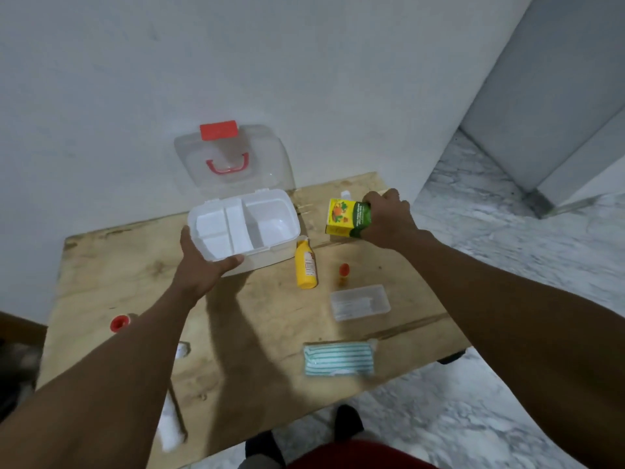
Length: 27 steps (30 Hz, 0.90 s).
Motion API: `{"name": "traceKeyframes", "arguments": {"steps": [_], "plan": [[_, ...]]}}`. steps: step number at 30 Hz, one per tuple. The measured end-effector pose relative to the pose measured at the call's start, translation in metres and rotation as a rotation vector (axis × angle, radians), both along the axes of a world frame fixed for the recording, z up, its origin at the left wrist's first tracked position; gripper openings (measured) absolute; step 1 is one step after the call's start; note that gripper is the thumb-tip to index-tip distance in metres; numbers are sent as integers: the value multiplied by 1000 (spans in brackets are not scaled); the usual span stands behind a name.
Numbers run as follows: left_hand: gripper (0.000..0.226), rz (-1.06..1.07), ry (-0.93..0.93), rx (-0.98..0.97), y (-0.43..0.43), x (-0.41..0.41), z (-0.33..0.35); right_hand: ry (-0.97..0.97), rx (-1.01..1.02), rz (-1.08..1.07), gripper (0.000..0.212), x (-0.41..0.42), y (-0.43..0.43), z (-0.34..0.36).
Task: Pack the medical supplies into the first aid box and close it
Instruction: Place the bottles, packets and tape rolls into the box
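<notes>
Head view of a wooden table (135, 275) set against a white wall. The first aid box (244, 229) stands open at the far side, its clear lid (233, 160) tipped back against the wall with the red latch (218, 130) uppermost and the red handle (227, 164) below it; the white tray inside shows several compartments, all bare. The left hand (199, 262) grips the near left corner of the box, thumb lying over the rim. The right hand (385, 220) is closed around a yellow-green carton (346, 218), held just right of the box and above the table. Lying loose on the table: a yellow bottle (306, 265) touching the box's near right corner, a small orange-capped vial (343, 274), a clear case (360, 302), a striped packet (339, 358) near the front edge, and a red-capped item (119, 323) at the left (partly hidden by the forearm).
</notes>
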<state>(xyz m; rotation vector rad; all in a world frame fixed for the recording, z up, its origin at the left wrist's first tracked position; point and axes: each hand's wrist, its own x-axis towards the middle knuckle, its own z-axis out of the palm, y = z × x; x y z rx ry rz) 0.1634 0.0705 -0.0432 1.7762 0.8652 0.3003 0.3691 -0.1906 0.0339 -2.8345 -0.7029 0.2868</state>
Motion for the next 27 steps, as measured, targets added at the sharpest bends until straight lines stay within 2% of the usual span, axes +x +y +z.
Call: {"name": "traceKeyframes", "arguments": {"steps": [3, 6, 13, 16, 20, 24, 27], "plan": [[126, -6, 31, 30, 4, -2, 1, 84, 86, -34, 66, -15, 33, 12], [130, -1, 50, 63, 9, -4, 1, 79, 106, -6, 67, -31, 64, 17], [132, -54, -21, 74, 19, -3, -2, -77, -53, 136, 72, -48, 117, 14], [119, -105, -160, 74, 22, -4, -2, -197, -193, 241, 71, -45, 134, 7], [104, -128, -225, 66, 18, -4, 1, -275, -248, 310, 60, -40, 157, -7], [97, -98, -276, 108, 12, -2, 4, -159, -266, 437, 59, -36, 183, -21], [100, -72, -259, 145, 11, 0, 2, -42, -241, 449, 56, -36, 195, -38]]}}
